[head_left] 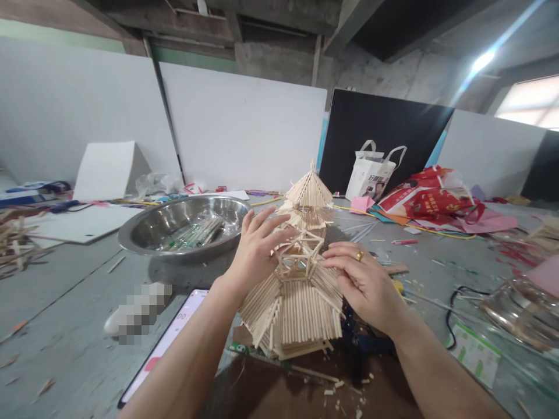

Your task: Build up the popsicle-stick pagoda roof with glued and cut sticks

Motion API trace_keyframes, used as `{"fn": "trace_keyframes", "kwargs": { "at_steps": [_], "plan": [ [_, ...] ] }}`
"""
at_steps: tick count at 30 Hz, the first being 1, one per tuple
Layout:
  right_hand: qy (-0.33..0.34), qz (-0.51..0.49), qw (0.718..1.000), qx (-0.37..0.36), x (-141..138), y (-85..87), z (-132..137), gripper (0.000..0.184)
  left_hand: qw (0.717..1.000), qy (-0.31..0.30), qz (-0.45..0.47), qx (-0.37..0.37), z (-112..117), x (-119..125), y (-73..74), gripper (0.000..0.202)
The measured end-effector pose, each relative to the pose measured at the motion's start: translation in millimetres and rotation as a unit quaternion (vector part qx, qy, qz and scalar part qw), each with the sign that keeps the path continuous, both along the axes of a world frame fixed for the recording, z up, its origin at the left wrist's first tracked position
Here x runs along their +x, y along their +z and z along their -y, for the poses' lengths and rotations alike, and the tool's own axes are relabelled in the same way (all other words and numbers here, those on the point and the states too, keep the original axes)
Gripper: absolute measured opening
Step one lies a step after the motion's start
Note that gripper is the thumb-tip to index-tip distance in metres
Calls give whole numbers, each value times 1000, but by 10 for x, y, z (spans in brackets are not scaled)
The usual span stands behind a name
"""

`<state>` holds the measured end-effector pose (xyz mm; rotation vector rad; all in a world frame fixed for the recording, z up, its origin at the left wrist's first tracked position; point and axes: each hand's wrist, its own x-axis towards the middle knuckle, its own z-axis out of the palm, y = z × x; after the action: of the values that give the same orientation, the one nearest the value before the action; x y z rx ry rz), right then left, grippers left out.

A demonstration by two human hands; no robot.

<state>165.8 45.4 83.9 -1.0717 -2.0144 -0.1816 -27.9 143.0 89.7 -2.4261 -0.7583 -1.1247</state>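
Observation:
A tiered pagoda-like model made of thin wooden sticks stands before me. Its wide lower roof (305,311) is nearest, with an open stick frame (299,256) on top. My left hand (259,247) is at the left of that frame, fingers spread and reaching over it; its fingertips seem to touch the sticks. On the right, my right hand (364,282) has its fingers stretched out at the roof's upper edge, a gold ring on one finger. Both hands look open. Behind the frame, a pointed stick roof (309,189) rises above another tier.
A steel basin (131,233) with wrapped sticks is at left, near a phone (174,334) and a partly pixelated white object (116,323). A white bag (367,174) and red bag (437,195) stand back right. Stick scraps (340,384) litter the brown board (262,390).

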Motion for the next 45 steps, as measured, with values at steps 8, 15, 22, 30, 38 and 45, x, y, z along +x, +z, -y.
{"fn": "trace_keyframes", "kwargs": {
  "at_steps": [8,15,22,30,38,45],
  "plan": [
    [0,-2,1000,5,-11,1,-3,28,1000,-6,9,21,-31,42,-18,13],
    [-1,3,1000,1,-30,7,-8,25,999,-10,6,36,-41,66,-6,11],
    [2,7,1000,2,-31,11,-10,23,999,-23,10,48,-61,68,-31,10],
    [3,10,1000,-1,-28,-1,-14,22,998,-26,17,59,-51,70,-15,10],
    [1,9,1000,-3,-24,3,-8,22,995,-45,39,81,-58,88,-10,9],
    [2,7,1000,2,-26,1,-14,22,995,-49,35,81,-51,88,-2,8]
  ]
}}
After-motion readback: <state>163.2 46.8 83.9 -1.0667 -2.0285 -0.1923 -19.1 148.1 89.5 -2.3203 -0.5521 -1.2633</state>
